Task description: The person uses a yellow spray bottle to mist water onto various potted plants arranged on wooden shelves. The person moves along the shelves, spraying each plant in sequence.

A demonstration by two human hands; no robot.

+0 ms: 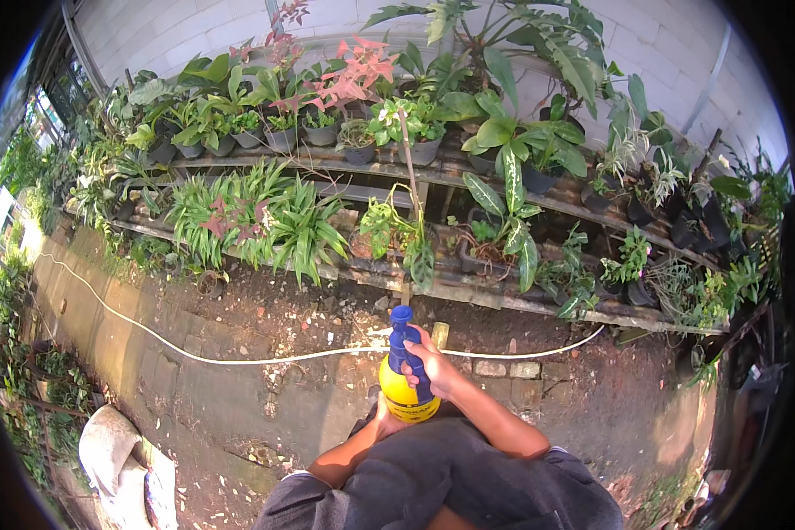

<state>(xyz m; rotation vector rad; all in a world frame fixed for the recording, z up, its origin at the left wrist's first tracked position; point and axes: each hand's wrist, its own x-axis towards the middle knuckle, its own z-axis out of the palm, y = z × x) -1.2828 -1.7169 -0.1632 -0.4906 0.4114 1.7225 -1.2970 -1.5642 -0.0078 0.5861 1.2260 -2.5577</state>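
A pump pressure sprayer (407, 394) with a yellow tank and a blue top is held upright in front of my body. My right hand (430, 364) is wrapped around its blue handle, near the upper part. Low on the yellow tank, my left hand (387, 419) supports it from the left side and below; some of its fingers are hidden behind the tank. The tank bears writing. Beyond the sprayer, a two-level plant shelf (450, 289) carries many potted plants, among them a pot with white flowers (423, 149) and a variegated dieffenbachia (511, 192).
A white hose (238, 362) curves across the dirt and paving ground between me and the shelf. Filled sacks (109, 444) lie at the lower left, beside more plants. A pale block wall (642, 59) rises behind the shelf. Loose bricks (525, 370) are set in the ground.
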